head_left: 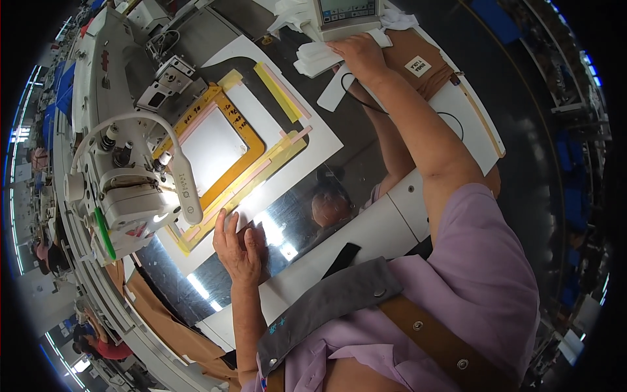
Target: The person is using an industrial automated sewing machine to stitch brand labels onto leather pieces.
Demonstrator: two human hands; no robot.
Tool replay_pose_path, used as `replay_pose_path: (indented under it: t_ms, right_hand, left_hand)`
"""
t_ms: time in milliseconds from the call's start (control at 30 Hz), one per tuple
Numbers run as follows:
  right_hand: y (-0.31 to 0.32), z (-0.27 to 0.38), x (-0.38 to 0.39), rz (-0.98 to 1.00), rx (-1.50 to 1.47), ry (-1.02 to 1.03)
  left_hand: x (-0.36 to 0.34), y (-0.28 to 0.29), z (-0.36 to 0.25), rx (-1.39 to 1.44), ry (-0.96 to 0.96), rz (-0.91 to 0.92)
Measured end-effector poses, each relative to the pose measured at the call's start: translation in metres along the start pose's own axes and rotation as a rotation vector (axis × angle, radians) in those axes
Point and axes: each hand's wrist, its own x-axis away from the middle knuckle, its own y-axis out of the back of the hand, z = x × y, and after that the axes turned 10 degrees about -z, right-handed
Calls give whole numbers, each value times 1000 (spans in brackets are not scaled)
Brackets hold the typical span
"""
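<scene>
My left hand hovers or rests at the near edge of a yellow-edged template, its fingers apart and nothing in them; whether it touches the shiny metal plate cannot be made out. The template carries an orange frame around a white panel, under the head of a sewing machine. At the far right, my right hand lies with fingers stretched over a stack of white pieces, in front of a control panel. Its thumb is mostly hidden.
Brown folded fabric with a white label lies right of my right hand. A thin black cable loops below it. Brown cloth hangs at the lower left. A black strip lies near the front edge. Other people work far left.
</scene>
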Motion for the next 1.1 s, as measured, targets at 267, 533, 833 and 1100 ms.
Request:
replay_pose_path:
  t_ms: [267, 533, 833, 1100]
  right_hand:
    - [6, -4, 1, -103, -78, -8]
    - [46, 91, -8, -154, -220, 126]
    - [50, 251, 56, 76, -590, 351]
    - [51, 242, 60, 191, -593, 248]
  left_hand:
    - [3, -2, 3, 37, 51, 30]
    - [-27, -12, -25, 68, -144, -101]
    - [-54, -33, -45, 29, -72, -42]
    - [-15, -7, 15, -75, -134, -188]
